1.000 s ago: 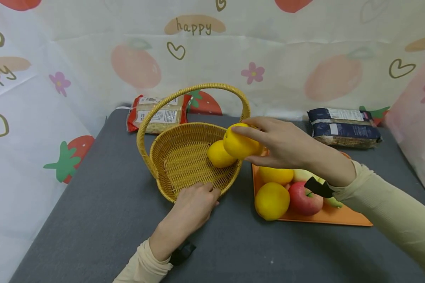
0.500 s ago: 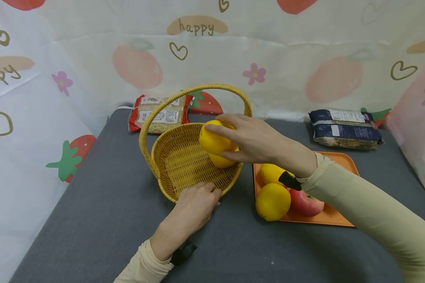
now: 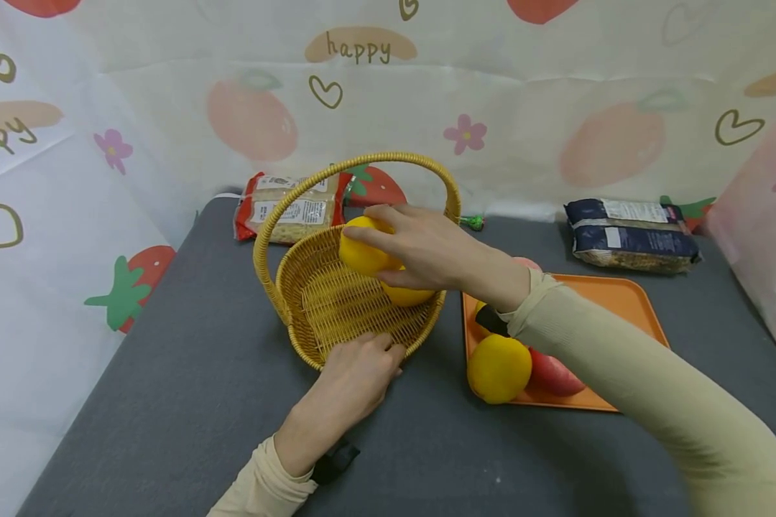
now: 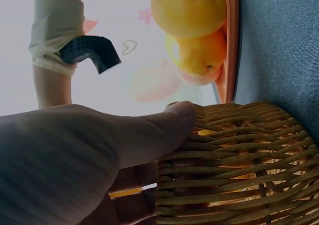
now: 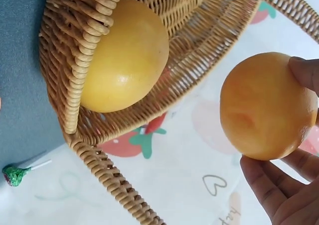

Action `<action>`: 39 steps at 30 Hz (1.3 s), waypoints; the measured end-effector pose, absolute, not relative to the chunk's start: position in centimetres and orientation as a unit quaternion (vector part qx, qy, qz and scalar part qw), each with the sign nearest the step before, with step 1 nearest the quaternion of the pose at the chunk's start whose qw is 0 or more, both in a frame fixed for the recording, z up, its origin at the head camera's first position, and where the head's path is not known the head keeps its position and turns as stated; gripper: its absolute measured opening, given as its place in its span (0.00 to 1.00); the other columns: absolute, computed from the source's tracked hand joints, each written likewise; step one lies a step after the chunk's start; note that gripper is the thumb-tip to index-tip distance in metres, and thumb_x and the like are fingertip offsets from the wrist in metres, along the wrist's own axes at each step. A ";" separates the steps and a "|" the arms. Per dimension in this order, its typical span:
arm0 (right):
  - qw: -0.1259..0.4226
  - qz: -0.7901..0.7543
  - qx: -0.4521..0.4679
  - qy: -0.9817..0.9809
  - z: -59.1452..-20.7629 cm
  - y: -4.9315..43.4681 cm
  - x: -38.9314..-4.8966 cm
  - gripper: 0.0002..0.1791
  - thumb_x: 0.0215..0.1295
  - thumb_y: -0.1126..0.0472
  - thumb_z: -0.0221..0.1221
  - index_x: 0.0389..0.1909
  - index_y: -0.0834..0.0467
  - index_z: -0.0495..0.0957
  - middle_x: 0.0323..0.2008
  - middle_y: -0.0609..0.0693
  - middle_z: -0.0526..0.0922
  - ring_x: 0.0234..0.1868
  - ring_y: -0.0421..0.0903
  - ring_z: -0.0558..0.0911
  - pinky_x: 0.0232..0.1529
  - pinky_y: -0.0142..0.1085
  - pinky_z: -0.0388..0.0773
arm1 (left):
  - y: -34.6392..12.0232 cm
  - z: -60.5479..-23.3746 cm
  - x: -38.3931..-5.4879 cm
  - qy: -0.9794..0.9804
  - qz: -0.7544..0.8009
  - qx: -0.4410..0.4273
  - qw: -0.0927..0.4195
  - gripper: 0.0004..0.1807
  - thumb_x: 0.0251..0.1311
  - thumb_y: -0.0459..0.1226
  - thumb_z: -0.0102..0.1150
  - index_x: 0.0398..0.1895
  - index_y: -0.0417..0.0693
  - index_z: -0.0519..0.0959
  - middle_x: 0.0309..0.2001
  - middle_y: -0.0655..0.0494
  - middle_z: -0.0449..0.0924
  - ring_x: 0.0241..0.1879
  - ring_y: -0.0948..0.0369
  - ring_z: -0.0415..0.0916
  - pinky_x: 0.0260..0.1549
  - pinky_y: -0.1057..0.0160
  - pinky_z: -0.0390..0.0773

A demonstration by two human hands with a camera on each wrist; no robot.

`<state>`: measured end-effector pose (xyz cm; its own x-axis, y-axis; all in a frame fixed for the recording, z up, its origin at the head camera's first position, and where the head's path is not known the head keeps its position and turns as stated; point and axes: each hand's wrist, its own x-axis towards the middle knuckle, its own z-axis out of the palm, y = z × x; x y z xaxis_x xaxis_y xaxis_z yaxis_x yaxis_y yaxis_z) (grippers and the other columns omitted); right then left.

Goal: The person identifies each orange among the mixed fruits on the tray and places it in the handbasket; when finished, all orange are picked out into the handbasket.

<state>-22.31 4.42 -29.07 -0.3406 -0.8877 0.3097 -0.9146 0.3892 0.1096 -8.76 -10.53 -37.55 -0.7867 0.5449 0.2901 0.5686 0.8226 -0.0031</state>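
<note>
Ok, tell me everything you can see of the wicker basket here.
The wicker basket is a round, shallow bowl of woven yellow-tan strands with one tall arched handle, standing upright on the grey table. One yellow fruit lies inside against its right wall. The left hand grips its near rim, thumb on the weave. The right hand holds a second yellow fruit over its far side. An orange tray sits just right of it.

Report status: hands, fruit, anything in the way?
Right hand grips a yellow citrus fruit over the wicker basket. Left hand holds the basket's near rim. One yellow fruit already inside; handle arches overhead.
</note>
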 end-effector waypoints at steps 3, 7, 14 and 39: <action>0.157 0.029 0.546 -0.823 -29.2 3.8 -22.6 0.32 0.62 0.48 0.63 0.66 0.50 0.68 0.57 0.59 0.74 0.43 0.54 0.80 0.42 0.44 0.80 | -10.5 -37.6 -8.7 -0.944 -0.042 -0.294 0.141 0.07 0.52 0.39 0.71 0.26 0.51 0.80 0.25 0.58 0.77 0.26 0.60 0.77 0.21 0.62 0.77; 0.137 0.010 0.533 -0.835 -29.2 3.1 -23.0 0.32 0.62 0.49 0.62 0.66 0.49 0.68 0.57 0.58 0.75 0.43 0.54 0.80 0.38 0.44 0.81 | -10.5 -37.5 -8.8 -0.945 -0.041 -0.293 0.140 0.07 0.52 0.39 0.71 0.26 0.51 0.80 0.25 0.58 0.77 0.26 0.60 0.77 0.21 0.62 0.76; 0.117 -0.007 0.523 -0.844 -29.5 2.1 -24.3 0.30 0.61 0.51 0.63 0.65 0.50 0.68 0.54 0.58 0.74 0.41 0.54 0.79 0.41 0.43 0.81 | -10.6 -37.4 -8.8 -0.946 -0.047 -0.293 0.128 0.06 0.53 0.39 0.70 0.27 0.51 0.81 0.26 0.58 0.77 0.27 0.60 0.77 0.21 0.62 0.76; 0.049 -0.046 0.520 -0.851 -30.7 -0.3 -25.0 0.18 0.67 0.62 0.55 0.57 0.52 0.78 0.51 0.57 0.78 0.46 0.54 0.76 0.50 0.41 0.76 | -10.7 -37.5 -8.7 -0.946 -0.053 -0.293 0.128 0.06 0.53 0.39 0.71 0.28 0.51 0.81 0.27 0.58 0.78 0.28 0.60 0.77 0.22 0.62 0.77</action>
